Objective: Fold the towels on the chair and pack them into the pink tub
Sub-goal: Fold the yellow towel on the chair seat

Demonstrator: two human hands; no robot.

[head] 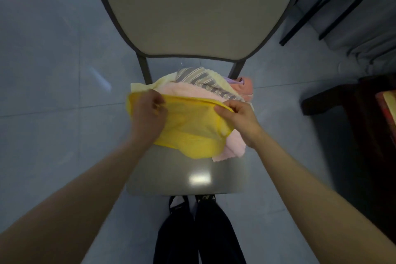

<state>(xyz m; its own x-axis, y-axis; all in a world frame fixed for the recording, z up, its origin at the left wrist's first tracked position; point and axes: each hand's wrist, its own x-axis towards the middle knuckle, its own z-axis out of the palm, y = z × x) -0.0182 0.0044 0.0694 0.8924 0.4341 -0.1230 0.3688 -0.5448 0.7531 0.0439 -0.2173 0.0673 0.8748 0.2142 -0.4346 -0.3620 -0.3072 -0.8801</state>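
A bright yellow towel [192, 130] lies on top of a pile at the back of the grey chair seat [182, 178]. My left hand [147, 111] pinches its upper left edge and my right hand [237, 117] pinches its upper right edge. Under it lie a pink towel [233, 146], a grey striped towel [205, 81], a pale yellow towel [147, 84] and an orange cloth [245, 85] at the far right. The pink tub is not in view.
The chair's backrest [197, 10] rises behind the pile. Grey tiled floor [53, 70] surrounds the chair. Dark furniture [364, 124] stands at the right, and black metal legs [317, 10] at the upper right. My dark trousers [199, 231] show below the seat.
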